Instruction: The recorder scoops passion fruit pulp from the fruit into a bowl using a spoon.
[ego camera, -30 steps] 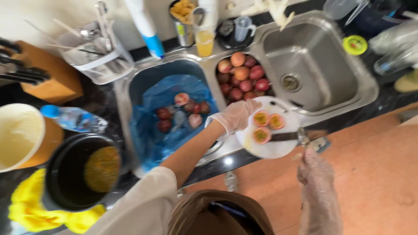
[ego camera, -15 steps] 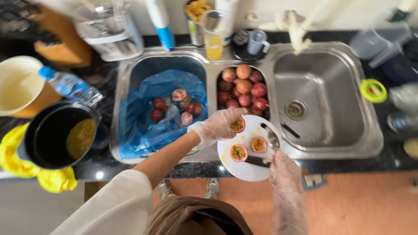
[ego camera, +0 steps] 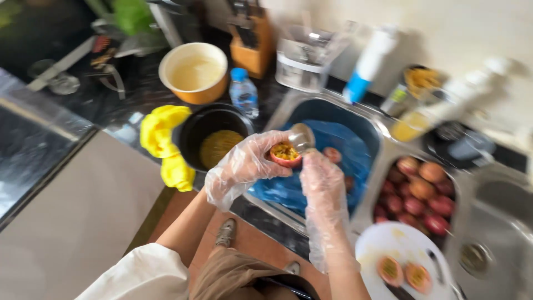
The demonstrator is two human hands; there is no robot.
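My left hand (ego camera: 244, 166), in a clear plastic glove, holds a passion fruit half (ego camera: 285, 154) cut side up over the edge of the sink. My right hand (ego camera: 322, 183), also gloved, holds a metal spoon (ego camera: 300, 136) whose bowl sits just above the fruit's pulp. Left of them stands a black pot (ego camera: 208, 136) with yellow pulp in it. A white plate (ego camera: 405, 261) at the lower right carries two more cut halves and a knife.
A sink basin lined with a blue bag (ego camera: 333, 161) holds empty shells. The middle basin (ego camera: 422, 194) holds whole passion fruits. An orange bowl (ego camera: 194, 72), water bottle (ego camera: 243, 93), yellow gloves (ego camera: 164, 141), knife block (ego camera: 252, 47) and glass of juice (ego camera: 408, 128) stand around.
My left hand lifted one fruit half off the plate and brought it left toward the black pot. My right hand took up the spoon. The view swung left.
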